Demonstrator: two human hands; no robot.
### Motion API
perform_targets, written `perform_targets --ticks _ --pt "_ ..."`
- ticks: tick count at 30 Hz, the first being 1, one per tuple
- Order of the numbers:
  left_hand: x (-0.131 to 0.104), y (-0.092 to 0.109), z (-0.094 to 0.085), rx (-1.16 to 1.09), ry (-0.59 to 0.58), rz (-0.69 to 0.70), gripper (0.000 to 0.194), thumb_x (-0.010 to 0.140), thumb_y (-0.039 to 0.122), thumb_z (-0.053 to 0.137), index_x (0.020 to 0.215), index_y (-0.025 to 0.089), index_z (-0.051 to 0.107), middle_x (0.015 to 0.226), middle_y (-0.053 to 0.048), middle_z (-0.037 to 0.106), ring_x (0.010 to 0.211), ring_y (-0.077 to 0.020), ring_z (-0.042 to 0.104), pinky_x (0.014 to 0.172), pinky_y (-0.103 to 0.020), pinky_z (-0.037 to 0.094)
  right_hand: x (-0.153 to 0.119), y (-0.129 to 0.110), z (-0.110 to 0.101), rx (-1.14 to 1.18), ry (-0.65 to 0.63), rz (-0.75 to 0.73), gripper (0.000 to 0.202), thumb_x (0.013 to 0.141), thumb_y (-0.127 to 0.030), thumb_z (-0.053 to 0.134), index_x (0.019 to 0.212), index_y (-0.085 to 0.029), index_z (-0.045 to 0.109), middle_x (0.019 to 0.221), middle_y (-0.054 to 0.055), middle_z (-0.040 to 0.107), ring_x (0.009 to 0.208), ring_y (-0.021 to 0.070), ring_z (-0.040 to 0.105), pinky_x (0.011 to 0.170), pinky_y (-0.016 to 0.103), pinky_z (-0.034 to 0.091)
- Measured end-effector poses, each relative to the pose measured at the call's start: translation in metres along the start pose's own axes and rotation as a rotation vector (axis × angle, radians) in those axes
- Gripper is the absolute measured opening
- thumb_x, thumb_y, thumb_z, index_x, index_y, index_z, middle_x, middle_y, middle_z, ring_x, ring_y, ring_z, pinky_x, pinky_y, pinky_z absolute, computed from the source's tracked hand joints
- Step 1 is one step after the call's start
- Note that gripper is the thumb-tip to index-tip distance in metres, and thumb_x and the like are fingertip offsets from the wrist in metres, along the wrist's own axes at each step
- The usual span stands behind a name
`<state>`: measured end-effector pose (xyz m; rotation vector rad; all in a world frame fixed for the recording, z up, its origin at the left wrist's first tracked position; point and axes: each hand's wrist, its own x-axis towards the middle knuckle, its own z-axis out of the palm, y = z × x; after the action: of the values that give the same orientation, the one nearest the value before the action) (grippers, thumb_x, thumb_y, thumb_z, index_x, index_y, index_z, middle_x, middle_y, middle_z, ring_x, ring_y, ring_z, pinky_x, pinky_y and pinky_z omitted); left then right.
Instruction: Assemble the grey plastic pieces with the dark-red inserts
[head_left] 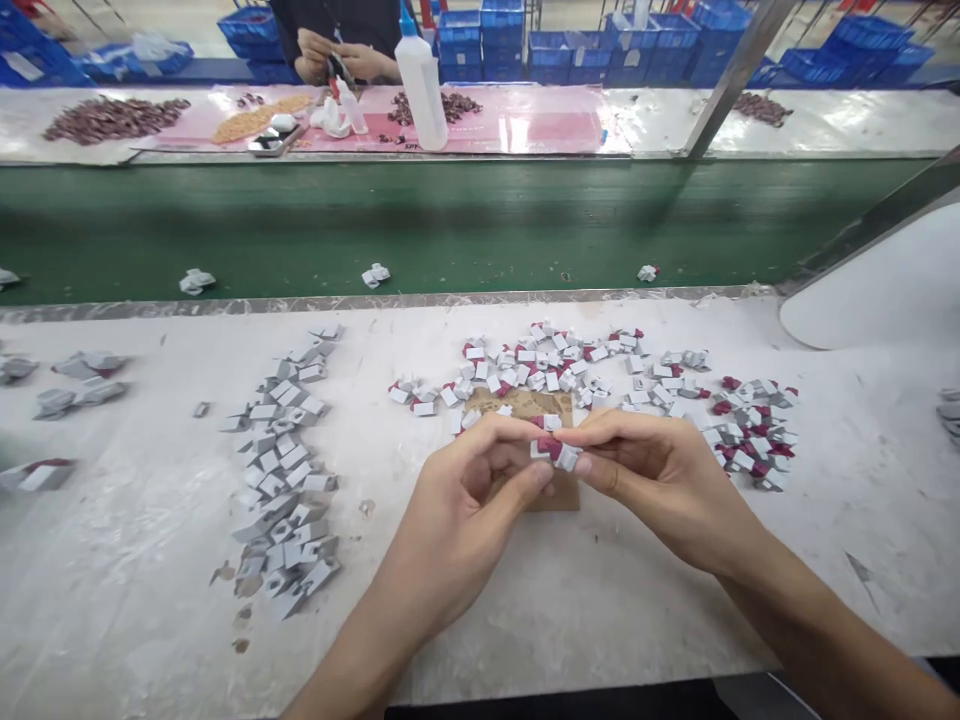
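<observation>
Between my two hands is a small grey and dark red plastic part (553, 450), pinched at its ends by thumbs and fingertips. My left hand (480, 485) grips its left side, and my right hand (645, 470) grips its right side. Beneath them lies a brown cardboard piece (559, 495), partly covered by the hands. Just beyond, a loose pile of similar grey and red parts (532, 365) spreads over the table. Another heap of grey and red parts (754, 430) sits right of my right hand. Plain grey pieces (281, 470) form a long pile on the left.
A green conveyor belt (420, 220) runs behind the table, carrying a few small parts. Across it, a person's hands (341, 58) work near a white bottle (422, 95) and brown piles (112, 118). A white curved object (885, 275) stands at right, beside a metal post (739, 75).
</observation>
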<state>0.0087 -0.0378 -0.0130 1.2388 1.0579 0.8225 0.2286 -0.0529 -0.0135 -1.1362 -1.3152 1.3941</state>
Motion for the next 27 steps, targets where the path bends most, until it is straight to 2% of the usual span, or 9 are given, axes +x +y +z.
perform_targets --ticks 3,6,8,9,11,13,16,20,27 --pt "0.009 0.008 -0.005 0.113 -0.056 0.023 0.011 0.109 0.039 0.075 0.114 0.031 0.08 0.093 -0.005 0.082 0.091 -0.0266 0.083 0.08 -0.038 0.068 0.01 -0.005 -0.01 -0.06 -0.061 -0.027 0.02 0.109 -0.039 0.083 0.124 -0.033 0.094 0.113 0.006 0.091 0.103 0.0248 0.087 0.093 0.041 0.073" --pt "0.032 0.02 -0.01 0.22 -0.079 0.006 0.016 0.109 0.037 0.071 0.122 0.03 0.076 0.094 -0.005 0.082 0.085 -0.0263 0.082 0.071 -0.037 0.064 0.043 -0.008 -0.033 -0.324 -0.12 -0.037 0.03 0.105 -0.048 0.085 0.129 -0.031 0.092 0.114 0.007 0.091 0.096 0.0242 0.086 0.089 0.041 0.073" --pt "0.056 0.03 -0.009 0.337 -0.015 0.013 0.015 0.108 0.029 0.07 0.122 0.028 0.075 0.099 -0.005 0.081 0.076 -0.0227 0.078 0.064 -0.034 0.059 0.078 -0.009 -0.056 -0.61 0.034 -0.005 0.033 0.108 -0.047 0.08 0.135 -0.029 0.089 0.123 0.009 0.089 0.094 0.0248 0.085 0.088 0.044 0.072" --pt "0.072 0.036 -0.008 0.416 0.035 0.027 0.014 0.107 0.024 0.07 0.119 0.026 0.076 0.102 -0.006 0.081 0.074 -0.0209 0.076 0.062 -0.033 0.057 0.099 -0.009 -0.068 -0.766 0.207 0.015 0.031 0.112 -0.04 0.074 0.137 -0.028 0.088 0.134 0.011 0.086 0.098 0.0258 0.085 0.092 0.046 0.072" --pt "0.109 0.046 -0.002 0.557 0.123 0.065 0.012 0.104 0.015 0.072 0.113 0.022 0.076 0.113 -0.008 0.082 0.082 -0.0199 0.076 0.067 -0.032 0.057 0.139 -0.007 -0.089 -0.881 0.389 0.035 0.04 0.112 -0.019 0.067 0.149 -0.019 0.082 0.167 0.02 0.067 0.129 0.0351 0.079 0.117 0.058 0.063" --pt "0.15 0.052 0.007 0.622 0.169 0.048 0.016 0.103 0.01 0.074 0.116 0.018 0.078 0.12 -0.011 0.083 0.098 -0.0217 0.078 0.086 -0.034 0.062 0.173 -0.004 -0.105 -0.936 0.436 0.07 0.045 0.105 -0.01 0.073 0.15 -0.016 0.08 0.178 0.022 0.055 0.153 0.043 0.064 0.132 0.063 0.049" --pt "0.208 0.051 0.02 0.659 0.184 -0.01 0.02 0.107 0.016 0.077 0.127 0.014 0.078 0.128 -0.014 0.081 0.114 -0.0249 0.078 0.104 -0.041 0.065 0.201 0.002 -0.116 -0.963 0.423 0.133 0.036 0.109 -0.027 0.082 0.145 -0.02 0.079 0.164 0.019 0.068 0.145 0.0377 0.069 0.123 0.059 0.059" --pt "0.256 0.043 0.031 0.673 0.177 -0.067 0.042 0.111 0.044 0.078 0.147 0.021 0.073 0.15 -0.014 0.073 0.127 -0.0291 0.076 0.107 -0.053 0.068 0.197 0.005 -0.111 -0.919 0.41 0.128 0.041 0.114 -0.044 0.078 0.15 -0.023 0.072 0.154 0.013 0.073 0.126 0.0292 0.077 0.106 0.052 0.069" --pt "0.276 0.03 0.022 0.659 0.156 -0.095 0.042 0.112 0.044 0.077 0.147 0.022 0.072 0.151 -0.014 0.073 0.128 -0.0292 0.076 0.108 -0.052 0.068 0.129 0.004 -0.089 -0.616 0.332 0.008 0.018 0.1 -0.034 0.086 0.111 -0.019 0.088 0.111 0.012 0.09 0.099 0.0279 0.085 0.1 0.048 0.071"
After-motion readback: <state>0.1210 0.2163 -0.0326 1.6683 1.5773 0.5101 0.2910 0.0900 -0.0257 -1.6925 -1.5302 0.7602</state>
